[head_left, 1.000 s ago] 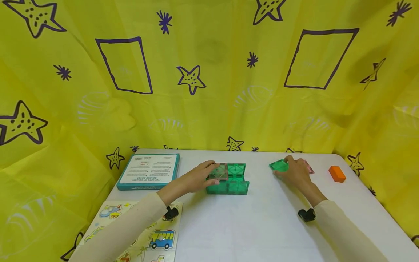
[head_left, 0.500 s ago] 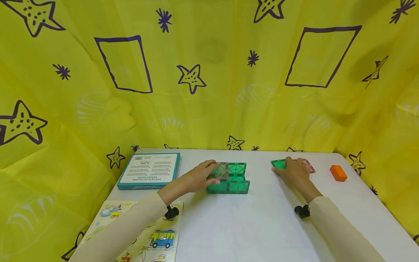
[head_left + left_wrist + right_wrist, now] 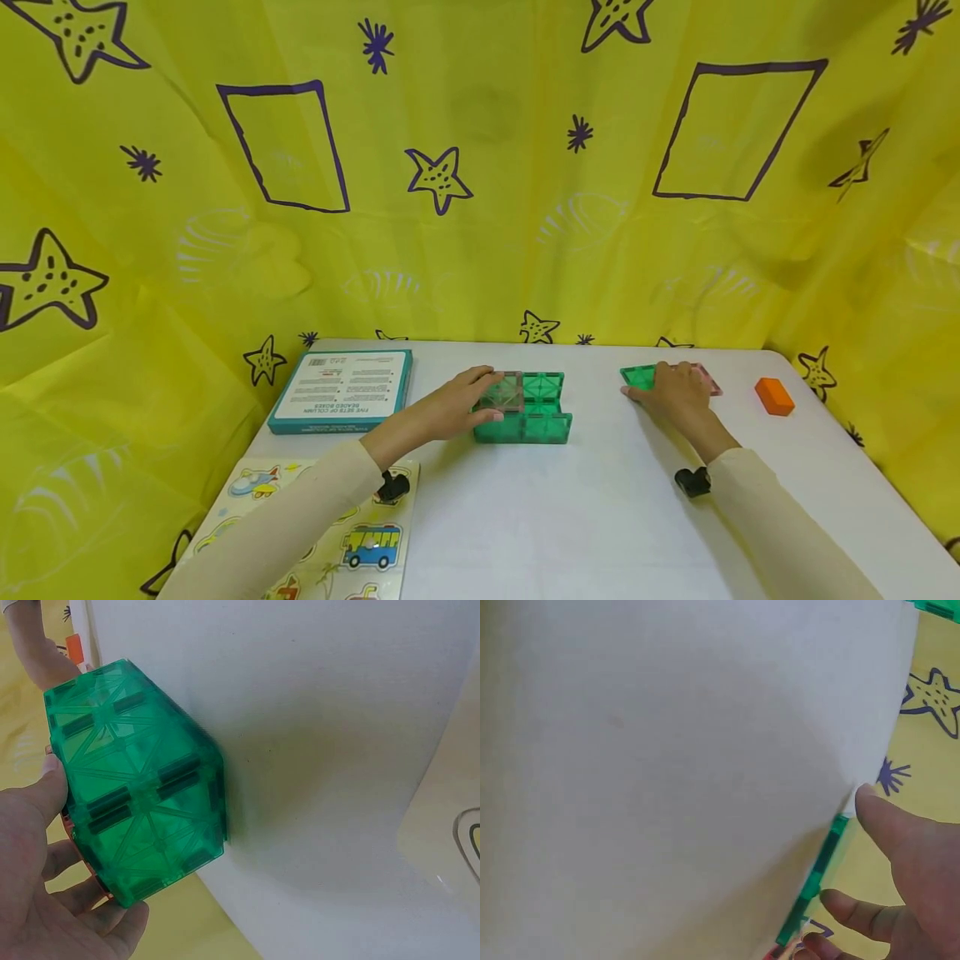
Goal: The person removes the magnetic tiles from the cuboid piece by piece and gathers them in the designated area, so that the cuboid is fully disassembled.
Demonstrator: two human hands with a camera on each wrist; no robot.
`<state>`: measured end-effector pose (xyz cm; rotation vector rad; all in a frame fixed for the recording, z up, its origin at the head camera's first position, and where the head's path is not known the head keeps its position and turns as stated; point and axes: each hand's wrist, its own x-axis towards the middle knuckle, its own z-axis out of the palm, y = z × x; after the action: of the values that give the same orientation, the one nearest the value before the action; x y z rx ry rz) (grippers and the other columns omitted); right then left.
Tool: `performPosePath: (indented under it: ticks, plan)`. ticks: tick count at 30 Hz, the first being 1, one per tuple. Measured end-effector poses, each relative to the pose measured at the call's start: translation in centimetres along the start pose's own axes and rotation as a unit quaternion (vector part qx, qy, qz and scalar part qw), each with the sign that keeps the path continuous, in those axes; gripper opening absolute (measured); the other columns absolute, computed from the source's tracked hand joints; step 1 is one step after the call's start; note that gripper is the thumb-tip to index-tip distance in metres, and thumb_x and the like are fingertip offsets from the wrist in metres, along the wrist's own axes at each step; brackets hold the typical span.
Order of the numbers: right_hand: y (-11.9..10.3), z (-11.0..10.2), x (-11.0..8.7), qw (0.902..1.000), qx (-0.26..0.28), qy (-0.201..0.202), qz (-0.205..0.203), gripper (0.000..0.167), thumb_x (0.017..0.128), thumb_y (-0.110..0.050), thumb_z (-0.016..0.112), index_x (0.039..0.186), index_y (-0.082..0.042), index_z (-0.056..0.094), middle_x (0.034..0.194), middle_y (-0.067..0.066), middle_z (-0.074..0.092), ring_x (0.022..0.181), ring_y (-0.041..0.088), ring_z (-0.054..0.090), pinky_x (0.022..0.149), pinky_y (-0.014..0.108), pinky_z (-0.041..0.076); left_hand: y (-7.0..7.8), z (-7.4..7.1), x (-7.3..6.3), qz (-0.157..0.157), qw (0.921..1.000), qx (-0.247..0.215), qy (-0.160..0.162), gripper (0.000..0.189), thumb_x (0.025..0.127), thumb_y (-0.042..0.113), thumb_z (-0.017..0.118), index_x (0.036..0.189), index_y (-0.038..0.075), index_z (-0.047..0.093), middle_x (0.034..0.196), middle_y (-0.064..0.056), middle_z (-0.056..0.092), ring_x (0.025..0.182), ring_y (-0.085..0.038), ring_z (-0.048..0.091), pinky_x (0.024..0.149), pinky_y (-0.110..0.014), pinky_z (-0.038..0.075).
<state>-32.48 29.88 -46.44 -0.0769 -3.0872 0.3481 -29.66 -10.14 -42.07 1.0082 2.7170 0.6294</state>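
I see the green tile (image 3: 637,377) turned, lying flatter than a second ago; the right hand (image 3: 681,392) has swung its wrist slightly left.

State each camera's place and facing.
Head: on the head, forward and down over the white table; left hand, right hand and sleeves show.
Left wrist: worn there, facing the green tile structure; left hand and part of the right arm show.
Right wrist: worn there, facing the table and a separate green tile; right hand shows.
Head and left wrist share the structure and orange block.
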Motion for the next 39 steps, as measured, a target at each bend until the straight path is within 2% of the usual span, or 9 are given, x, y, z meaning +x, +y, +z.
performPosePath:
  ticks: [7,12,18,22,26,31,34,36,39]
  plan:
    - [-1.6,-1.2,-0.4,0.9986,0.028,-0.013,-0.044,0.060,0.102,-0.040,0.066,0.128,0.012,0.053,0.109,0.035,0.054,0.097,0.049,0.056,0.077,0.059,0.051,0.0,-0.1,-0.1,0.000,1.0000,0.001,-0.001,0.072,0.108,0.040,0.060,0.167,0.010,0.031,0.171,-0.021,0.027,0.158,-0.040,0.029,0.125,-0.055,0.034]
    - [-5.0,-2.5,-2.0,0.9912,0.071,-0.026,-0.109,0.049,0.105,-0.031,0.065,0.130,0.010,0.055,0.111,0.032,0.065,0.093,0.043,0.067,0.076,0.056,0.058,0.1,-0.1,-0.2,0.003,1.0000,-0.002,-0.002,0.072,0.109,0.039,0.060,0.167,0.008,0.031,0.170,-0.021,0.027,0.157,-0.040,0.029,0.125,-0.054,0.034]
    - [-9.0,-3.2,-5.0,0.9770,0.092,-0.035,-0.189,0.041,0.108,-0.030,0.063,0.133,0.002,0.056,0.110,0.021,0.069,0.092,0.033,0.069,0.079,0.049,0.060,0.0,-0.1,0.0,0.000,1.0000,0.005,-0.005,0.073,0.108,0.041,0.059,0.167,0.010,0.029,0.171,-0.019,0.027,0.158,-0.038,0.028,0.127,-0.052,0.033]
    - [-10.8,-3.1,-7.0,0.9632,0.076,-0.040,-0.255,0.039,0.107,-0.032,0.065,0.133,-0.003,0.058,0.118,0.018,0.066,0.103,0.032,0.068,0.086,0.048,0.060,0.1,-0.1,0.0,-0.001,1.0000,0.004,-0.005,0.073,0.108,0.041,0.059,0.167,0.010,0.030,0.171,-0.019,0.027,0.158,-0.038,0.028,0.126,-0.052,0.033]
    - [-11.7,-2.5,-7.9,0.9454,0.043,-0.024,-0.322,0.041,0.105,-0.030,0.069,0.135,-0.005,0.058,0.121,0.015,0.065,0.104,0.029,0.066,0.089,0.046,0.059,0.1,-0.2,0.0,-0.001,1.0000,0.003,-0.004,0.072,0.108,0.040,0.060,0.167,0.009,0.031,0.171,-0.018,0.028,0.158,-0.038,0.029,0.126,-0.053,0.033]
    - [-11.8,-1.5,-8.0,0.9103,-0.018,0.034,-0.412,0.048,0.097,-0.014,0.078,0.141,-0.006,0.061,0.116,0.009,0.065,0.097,0.024,0.065,0.083,0.039,0.060,0.1,-0.2,0.1,-0.002,1.0000,0.003,-0.005,0.071,0.109,0.039,0.060,0.166,0.009,0.031,0.171,-0.019,0.028,0.158,-0.039,0.029,0.126,-0.053,0.032]
    - [-11.7,-1.0,-7.8,0.8909,-0.045,0.068,-0.447,0.051,0.093,-0.001,0.079,0.140,-0.009,0.062,0.109,0.006,0.063,0.091,0.022,0.063,0.077,0.035,0.058,0.2,-0.2,0.1,0.002,1.0000,0.000,-0.003,0.071,0.109,0.039,0.060,0.166,0.008,0.032,0.170,-0.021,0.028,0.157,-0.039,0.030,0.126,-0.054,0.033]
    - [-11.5,-0.8,-7.7,0.8863,-0.047,0.079,-0.454,0.052,0.091,0.006,0.078,0.138,-0.010,0.062,0.108,0.005,0.063,0.090,0.021,0.062,0.076,0.033,0.058,0.2,-0.2,0.1,0.003,1.0000,-0.001,-0.004,0.072,0.108,0.039,0.060,0.166,0.007,0.032,0.170,-0.021,0.028,0.157,-0.039,0.030,0.126,-0.054,0.033]
    - [-11.3,-0.6,-7.6,0.8855,-0.038,0.082,-0.456,0.051,0.091,0.011,0.074,0.136,-0.012,0.064,0.106,0.004,0.063,0.088,0.020,0.060,0.073,0.030,0.056,0.3,-0.2,0.1,0.005,1.0000,0.000,-0.005,0.072,0.108,0.039,0.060,0.166,0.007,0.031,0.170,-0.022,0.028,0.157,-0.040,0.030,0.126,-0.053,0.033]
